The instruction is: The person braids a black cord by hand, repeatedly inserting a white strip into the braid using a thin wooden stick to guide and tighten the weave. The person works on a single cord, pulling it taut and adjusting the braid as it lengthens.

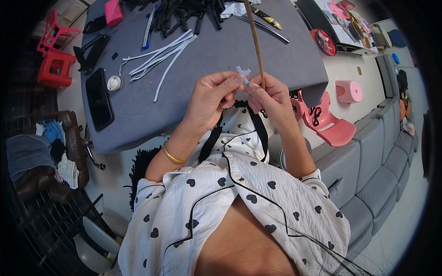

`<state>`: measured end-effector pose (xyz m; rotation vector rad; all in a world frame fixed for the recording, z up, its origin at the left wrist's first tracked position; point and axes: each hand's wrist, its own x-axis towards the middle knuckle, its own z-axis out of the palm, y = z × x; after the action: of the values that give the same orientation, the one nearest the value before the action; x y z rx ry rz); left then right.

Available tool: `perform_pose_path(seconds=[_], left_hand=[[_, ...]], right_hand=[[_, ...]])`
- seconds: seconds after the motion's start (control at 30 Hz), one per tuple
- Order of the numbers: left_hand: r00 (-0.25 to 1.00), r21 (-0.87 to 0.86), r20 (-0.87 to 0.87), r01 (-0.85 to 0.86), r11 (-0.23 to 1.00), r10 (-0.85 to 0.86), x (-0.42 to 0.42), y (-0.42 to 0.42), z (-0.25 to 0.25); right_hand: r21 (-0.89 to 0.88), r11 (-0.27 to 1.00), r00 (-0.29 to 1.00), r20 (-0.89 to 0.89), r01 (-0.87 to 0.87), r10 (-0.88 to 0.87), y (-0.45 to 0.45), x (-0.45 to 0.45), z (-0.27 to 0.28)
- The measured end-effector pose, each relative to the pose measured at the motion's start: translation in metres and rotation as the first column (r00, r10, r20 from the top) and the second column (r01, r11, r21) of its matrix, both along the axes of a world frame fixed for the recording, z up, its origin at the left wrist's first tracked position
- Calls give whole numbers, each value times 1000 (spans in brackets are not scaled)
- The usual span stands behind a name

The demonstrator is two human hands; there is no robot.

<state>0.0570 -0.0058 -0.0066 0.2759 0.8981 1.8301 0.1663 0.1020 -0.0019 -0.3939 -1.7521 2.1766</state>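
Note:
My left hand point(210, 98) pinches one end of a small whitish translucent strip point(244, 74), which is crossed or folded over itself at the fingertips. Close beside it, my right hand point(272, 98) grips a thin brown stick point(255, 38) that stands up from between the fingers. The right thumb and finger also touch the lower end of the strip. Both hands are raised near the front edge of the grey-covered table point(221, 51). Several flat white strips point(162, 58) lie loose on the cloth, left of the hands. What the curled right fingers hide I cannot tell.
A blue utility knife point(149, 27), a heap of short black pieces point(186, 13) and metal tweezers point(267, 29) lie at the back. On the left are a phone point(99, 99), a small round pot point(114, 83) and a black stand point(90, 51). A pink chair point(331, 124) stands right.

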Motion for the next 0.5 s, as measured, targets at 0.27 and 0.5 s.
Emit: perform_pose_path(seconds=[0.27, 0.5], left_hand=[[990, -25, -93, -107, 994, 104, -2, 1, -4], [333, 58, -932, -245, 968, 141, -12, 3, -11]], right_hand=[[67, 996, 995, 86, 50, -56, -4, 3, -2], [903, 411, 979, -180, 126, 96, 1, 16, 14]])
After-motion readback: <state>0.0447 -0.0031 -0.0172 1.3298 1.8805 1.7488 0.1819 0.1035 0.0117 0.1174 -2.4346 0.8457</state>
